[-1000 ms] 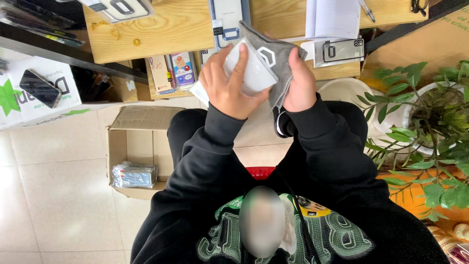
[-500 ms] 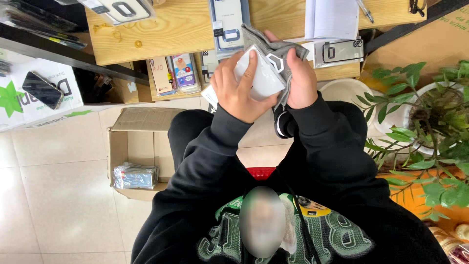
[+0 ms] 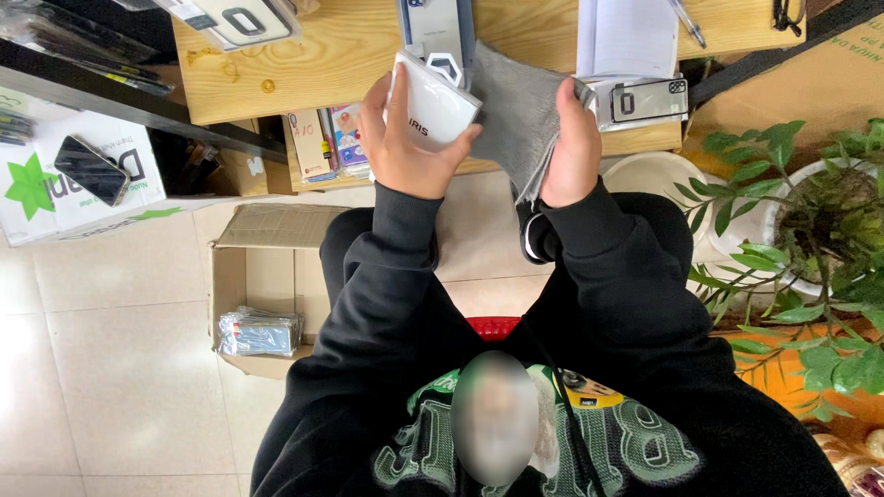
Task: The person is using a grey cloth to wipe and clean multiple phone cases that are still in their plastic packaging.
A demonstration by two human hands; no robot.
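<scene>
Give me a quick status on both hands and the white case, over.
Left hand gripping flat white rectangular phone case. Right hand clutching grey fabric cloth beside it. Both over the light wooden desk; nothing between them.

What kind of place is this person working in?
Probably a small phone-accessory shop or packing desk. Packaged phone cases lie on the pale wooden desk, a brown cardboard box holds wrapped stock on the tiled floor, and the left hand holds a white case beside a grey cloth.
</scene>
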